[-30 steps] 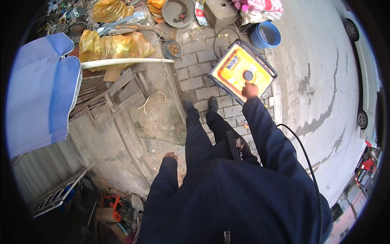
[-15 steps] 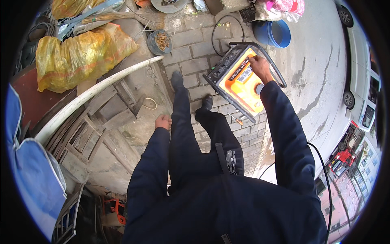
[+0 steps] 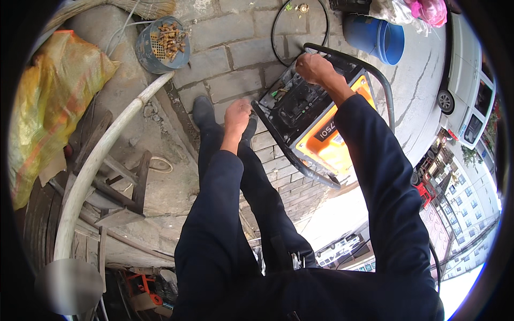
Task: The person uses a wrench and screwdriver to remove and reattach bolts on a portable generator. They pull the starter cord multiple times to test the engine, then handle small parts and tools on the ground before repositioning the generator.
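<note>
A portable generator point(image 3: 300, 101) with an orange top, a black panel side and a black tubular frame stands on the paving in front of me. Over its far end, close to where the curved frame bar point(image 3: 369, 67) begins, my right hand point(image 3: 316, 69) is closed with bent fingers. Whatever lies under those fingers is hidden. My left hand point(image 3: 237, 116), also closed, is beside the generator's left frame corner, above my boots. Its fingers curl inward, and I cannot see whether anything is in them.
Beyond the generator are a black cable loop point(image 3: 274, 35) and a blue bucket point(image 3: 390, 43). A grey basket of brown pieces point(image 3: 155, 63) stands left, near a yellow woven sack point(image 3: 59, 101). A long pale pole point(image 3: 99, 152) crosses the left side. A white van point(image 3: 466, 80) stands at right.
My right hand has moved from the generator's orange top to its far end. My left hand has risen forward to the frame. The view has come closer, showing the black panel side.
</note>
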Action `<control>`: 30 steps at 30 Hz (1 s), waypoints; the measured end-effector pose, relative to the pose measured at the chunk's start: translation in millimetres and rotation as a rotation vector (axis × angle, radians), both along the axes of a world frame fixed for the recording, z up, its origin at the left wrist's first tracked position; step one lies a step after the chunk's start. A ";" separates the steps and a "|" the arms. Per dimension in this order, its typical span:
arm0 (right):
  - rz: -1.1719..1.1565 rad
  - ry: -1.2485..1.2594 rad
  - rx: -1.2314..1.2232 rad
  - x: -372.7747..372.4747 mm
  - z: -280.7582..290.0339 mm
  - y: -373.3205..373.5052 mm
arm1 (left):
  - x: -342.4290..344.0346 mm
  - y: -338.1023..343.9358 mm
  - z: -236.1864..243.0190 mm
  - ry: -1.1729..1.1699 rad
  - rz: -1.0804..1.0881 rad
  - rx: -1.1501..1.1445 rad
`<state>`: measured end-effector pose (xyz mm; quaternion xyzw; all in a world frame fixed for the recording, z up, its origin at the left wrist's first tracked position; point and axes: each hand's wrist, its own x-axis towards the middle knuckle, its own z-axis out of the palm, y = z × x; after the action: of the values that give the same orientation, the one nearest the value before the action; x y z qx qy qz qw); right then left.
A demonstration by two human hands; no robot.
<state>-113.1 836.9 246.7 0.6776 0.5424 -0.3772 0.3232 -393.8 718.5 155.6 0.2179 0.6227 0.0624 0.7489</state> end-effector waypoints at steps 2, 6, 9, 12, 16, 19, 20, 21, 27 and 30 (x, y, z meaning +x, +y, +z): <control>0.126 0.005 -0.061 -1.8 -32.7 1.6 | 29.9 -6.0 -30.3 -0.010 -0.008 0.155; 0.325 0.014 -0.181 -4.1 -83.2 0.6 | 76.1 -6.6 -71.9 -0.165 0.015 0.154; 0.412 0.107 -0.272 0.9 -112.6 -5.5 | 97.6 -2.1 -89.1 -0.238 -0.077 0.200; 0.401 0.205 -0.311 5.5 -142.3 -18.4 | 109.4 3.0 -99.6 -0.296 -0.203 0.197; 0.361 0.264 -0.411 12.4 -171.0 -36.7 | 116.2 2.1 -101.9 -0.297 -0.304 0.231; 0.302 0.307 -0.439 18.5 -176.6 -40.3 | 115.6 -0.2 -101.0 -0.288 -0.308 0.203; 0.291 0.312 -0.430 20.7 -176.2 -38.8 | 115.0 -0.2 -101.8 -0.291 -0.285 0.183; 0.264 0.326 -0.419 22.5 -174.7 -36.5 | 114.8 0.2 -103.0 -0.300 -0.248 0.176; 0.233 0.331 -0.415 26.3 -170.6 -19.0 | 113.4 -2.7 -114.7 -0.321 -0.157 0.066; 0.318 0.340 -0.390 24.2 -171.8 -18.7 | 114.1 -6.5 -119.6 -0.334 -0.144 0.056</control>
<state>-88.9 818.2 74.9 0.4362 0.6054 -0.5270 0.4069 -279.7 712.0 36.1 0.2695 0.4705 0.0611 0.8380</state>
